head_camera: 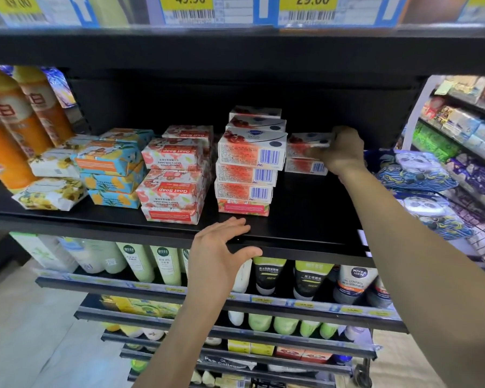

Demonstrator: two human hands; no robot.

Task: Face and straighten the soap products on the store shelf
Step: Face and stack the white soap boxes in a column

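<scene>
The right hand (343, 151) reached deep onto the black shelf (297, 219) and gripped the right end of a small red-and-white soap box (308, 141), fingers curled over its top and thumb side. That box lay on top of a second box of the same kind (305, 165), near the back of the shelf and just right of a tall stack of matching boxes (249, 163) whose barcode faces were turned to the front. The held box was blurred, so its print could not be read. The left hand (221, 247) was spread and held nothing; its fingertips rested on the front edge of the shelf, with the thumb lying across the lip below, in front of the tall stack. Left of that stack stood red-and-white boxes marked Goat Soap (174, 177), piled three high with the lettering upside down. Further left were blue boxes with yellow fruit (109, 169), then white packs with yellow flowers (51, 191), some tilted and sitting askew. Orange bottles (14, 121) leaned at the far left end. Yellow price tags (189, 7) hung along the shelf above. On the shelf beneath, green, black and white tubes (308, 278) stood cap down in a row. To the right, blue packs with a panda print (420, 169) lay on a neighbouring rack.
</scene>
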